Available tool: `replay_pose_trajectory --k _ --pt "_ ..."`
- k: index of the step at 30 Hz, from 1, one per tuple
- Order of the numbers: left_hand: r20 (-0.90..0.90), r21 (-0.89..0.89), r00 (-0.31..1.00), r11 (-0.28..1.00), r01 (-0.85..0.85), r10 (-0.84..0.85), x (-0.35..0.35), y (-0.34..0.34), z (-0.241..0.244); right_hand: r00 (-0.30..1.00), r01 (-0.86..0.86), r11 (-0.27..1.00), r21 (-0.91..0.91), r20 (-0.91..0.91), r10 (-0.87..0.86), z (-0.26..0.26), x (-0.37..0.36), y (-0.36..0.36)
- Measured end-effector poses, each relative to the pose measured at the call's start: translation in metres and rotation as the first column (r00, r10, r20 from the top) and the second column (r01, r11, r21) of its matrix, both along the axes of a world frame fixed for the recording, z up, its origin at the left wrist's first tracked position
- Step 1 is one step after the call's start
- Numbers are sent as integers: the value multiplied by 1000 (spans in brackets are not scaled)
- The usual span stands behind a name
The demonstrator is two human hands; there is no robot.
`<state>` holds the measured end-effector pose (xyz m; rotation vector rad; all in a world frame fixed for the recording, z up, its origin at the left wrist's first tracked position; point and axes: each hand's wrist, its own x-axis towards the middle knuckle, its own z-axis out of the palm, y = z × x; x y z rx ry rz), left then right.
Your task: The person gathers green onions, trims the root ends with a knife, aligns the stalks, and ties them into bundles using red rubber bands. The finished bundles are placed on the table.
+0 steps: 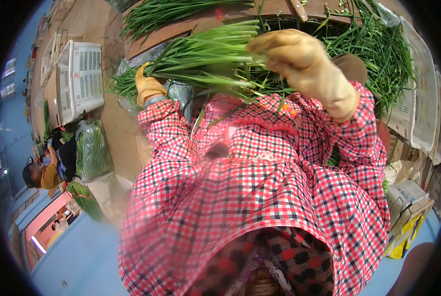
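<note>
A loose bunch of long green leafy stalks, like garlic chives [205, 51], lies across in front of my checked smock. My left hand [150, 85], in a tan glove, is closed around its leafy end at the left. At the pale cut ends is my right hand [301, 63], also gloved and blurred by motion; its fingers are curled, and whether they grip any stalks cannot be told. Some stalks hang loose below the bunch. Another bunch [176, 16] rests on the brown wooden board [146, 42] beyond. A wooden handle [298, 10] lies at the top.
A large heap of green stalks [387, 55] spills beside white plastic crates [424, 100] at the right. Another white crate [87, 76] stands on the floor at the left. Beyond a plastic-bagged bundle [92, 151] sits another person [44, 175]. A box [409, 207] stands low at the right.
</note>
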<state>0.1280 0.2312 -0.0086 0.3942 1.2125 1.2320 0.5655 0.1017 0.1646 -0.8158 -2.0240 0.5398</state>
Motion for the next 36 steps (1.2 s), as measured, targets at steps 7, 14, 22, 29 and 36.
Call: replay_pose_trajectory --k 7,14,22,29,36 --pt "20 -15 1000 1000 -9 9 29 -16 23 915 261 720 -643 -74 -398 0 76 -47" --pt "13 -67 989 987 -145 146 49 -26 52 891 343 721 -602 -36 -453 -14 -34 -26" --pt "-21 -101 975 970 -223 222 47 -17 51 750 611 681 -404 20 -661 -46 -68 -17" --pt "-186 -68 944 955 -288 272 75 -19 71 790 612 787 -74 101 -605 -59 -35 -37" --pt "-58 -85 967 964 -251 246 57 -13 59 622 782 542 -307 362 -694 -62 60 -76"
